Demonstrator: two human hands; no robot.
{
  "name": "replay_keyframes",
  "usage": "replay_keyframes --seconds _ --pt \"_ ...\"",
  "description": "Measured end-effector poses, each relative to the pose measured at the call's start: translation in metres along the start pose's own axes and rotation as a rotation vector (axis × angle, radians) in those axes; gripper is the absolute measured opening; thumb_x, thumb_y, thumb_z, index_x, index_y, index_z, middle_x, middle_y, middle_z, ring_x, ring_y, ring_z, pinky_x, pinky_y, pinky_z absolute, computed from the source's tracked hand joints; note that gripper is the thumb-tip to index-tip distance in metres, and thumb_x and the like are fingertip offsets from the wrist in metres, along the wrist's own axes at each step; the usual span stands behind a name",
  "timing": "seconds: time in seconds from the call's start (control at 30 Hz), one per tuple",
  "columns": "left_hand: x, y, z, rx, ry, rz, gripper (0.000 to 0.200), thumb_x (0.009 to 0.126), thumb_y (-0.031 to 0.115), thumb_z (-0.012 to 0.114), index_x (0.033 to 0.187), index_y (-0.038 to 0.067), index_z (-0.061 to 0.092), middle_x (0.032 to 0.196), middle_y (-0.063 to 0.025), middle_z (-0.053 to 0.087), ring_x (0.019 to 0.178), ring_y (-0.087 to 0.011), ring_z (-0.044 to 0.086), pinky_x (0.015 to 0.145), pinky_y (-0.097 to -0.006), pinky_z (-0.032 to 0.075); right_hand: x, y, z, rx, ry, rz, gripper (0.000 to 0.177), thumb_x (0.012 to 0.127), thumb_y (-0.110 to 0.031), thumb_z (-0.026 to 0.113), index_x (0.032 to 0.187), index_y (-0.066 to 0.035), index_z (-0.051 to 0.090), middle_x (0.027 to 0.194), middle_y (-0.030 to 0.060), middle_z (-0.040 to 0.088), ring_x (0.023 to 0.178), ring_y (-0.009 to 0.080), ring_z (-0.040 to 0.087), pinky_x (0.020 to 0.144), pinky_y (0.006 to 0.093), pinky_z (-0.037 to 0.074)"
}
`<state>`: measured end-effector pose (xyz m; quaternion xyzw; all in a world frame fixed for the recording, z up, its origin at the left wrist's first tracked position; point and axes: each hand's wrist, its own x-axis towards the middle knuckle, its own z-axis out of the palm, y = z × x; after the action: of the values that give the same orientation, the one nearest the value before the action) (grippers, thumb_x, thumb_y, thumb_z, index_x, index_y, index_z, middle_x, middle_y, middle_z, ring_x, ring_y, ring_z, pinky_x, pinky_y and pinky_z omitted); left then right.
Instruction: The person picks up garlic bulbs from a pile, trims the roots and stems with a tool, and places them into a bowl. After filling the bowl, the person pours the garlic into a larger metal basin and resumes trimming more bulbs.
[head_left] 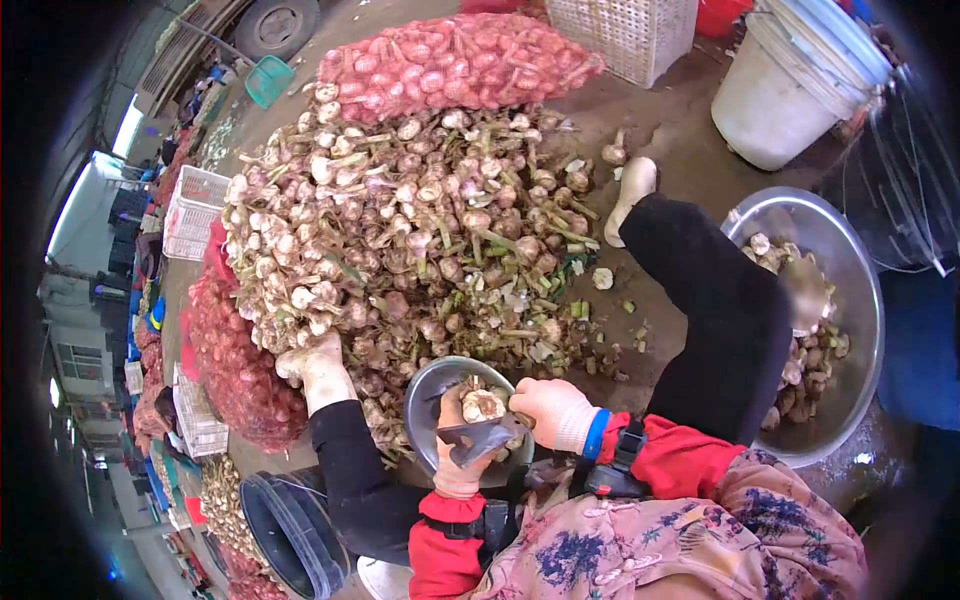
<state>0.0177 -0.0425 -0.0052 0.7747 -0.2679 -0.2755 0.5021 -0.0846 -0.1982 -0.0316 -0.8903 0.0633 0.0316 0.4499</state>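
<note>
A trimmed-looking garlic bulb (483, 405) is above a metal bowl (416, 420) between my legs. My gloved left hand (459, 465) is closed around a dark metal blade (478, 438), its fingers up along the bulb's left side. From the right, my gloved right hand (558, 412) pinches at the bulb's side, where its stem seems to be; its fingertips are partly hidden. More pieces lie inside the bowl below the blade. Beyond it spreads a large heap of garlic (400, 220) with stems attached.
A red mesh sack of garlic (450, 65) lies behind the heap, another mesh sack (235, 355) at its left. On my right stands a wide metal basin (860, 300) with garlic, and a white bucket (780, 100) behind. A dark bucket (290, 530) is at lower left.
</note>
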Motion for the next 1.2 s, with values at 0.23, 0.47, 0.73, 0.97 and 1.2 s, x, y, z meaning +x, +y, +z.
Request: replay_keyframes --seconds 0.23,0.47,0.73,0.97,1.2 --pt "-0.006 0.005 0.019 0.164 0.097 0.168 0.072 0.062 0.017 0.086 0.118 0.000 0.043 0.103 -0.0115 0.057 0.092 -0.0206 0.058 0.081 -0.0330 0.049 0.005 0.020 0.018 -0.033 -0.011 0.045 0.026 0.065 -0.009 0.065 0.090 -0.007 0.062 0.096 0.0159 0.057 0.087 0.0365 0.061 0.075 0.0446 0.050" --pt "-0.020 0.023 0.001 -0.134 0.214 -0.138 0.080 0.054 0.006 0.081 0.124 0.002 0.042 0.116 -0.0113 0.053 0.103 -0.0204 0.055 0.090 -0.0317 0.046 0.027 0.104 0.033 0.252 0.607 0.586 0.024 0.075 -0.013 0.062 0.097 -0.005 0.065 0.099 0.0181 0.064 0.092 0.0355 0.061 0.079 0.0396 0.049" --pt "0.000 -0.011 -0.008 -1.076 0.231 -0.214 0.049 0.082 0.022 0.065 0.126 0.008 0.048 0.114 -0.0073 0.059 0.104 -0.0240 0.056 0.092 -0.0427 0.044 0.010 0.026 0.018 0.295 0.287 -0.012 0.020 0.067 -0.006 0.065 0.087 -0.007 0.063 0.086 0.0117 0.058 0.082 0.0330 0.058 0.070 0.0397 0.049" --pt "0.001 -0.006 0.025 -1.131 0.219 -0.094 0.041 0.086 0.016 0.057 0.125 0.004 0.050 0.122 -0.0090 0.056 0.112 -0.0224 0.054 0.093 -0.0390 0.045 0.024 0.041 0.031 0.351 0.339 -0.043 0.028 0.067 -0.009 0.064 0.095 -0.008 0.063 0.092 0.0144 0.058 0.087 0.0366 0.059 0.074 0.0409 0.049" --pt "0.003 -0.078 -0.024 -0.249 0.021 -0.275 0.057 0.077 0.014 0.066 0.129 0.004 0.044 0.121 -0.0166 0.055 0.105 -0.0329 0.058 0.088 -0.0376 0.049 0.027 0.085 0.014 0.916 0.688 0.452 0.022 0.079 -0.012 0.070 0.097 -0.003 0.060 0.079 0.0053 0.061 0.070 0.0115 0.055 0.065 0.0260 0.046"
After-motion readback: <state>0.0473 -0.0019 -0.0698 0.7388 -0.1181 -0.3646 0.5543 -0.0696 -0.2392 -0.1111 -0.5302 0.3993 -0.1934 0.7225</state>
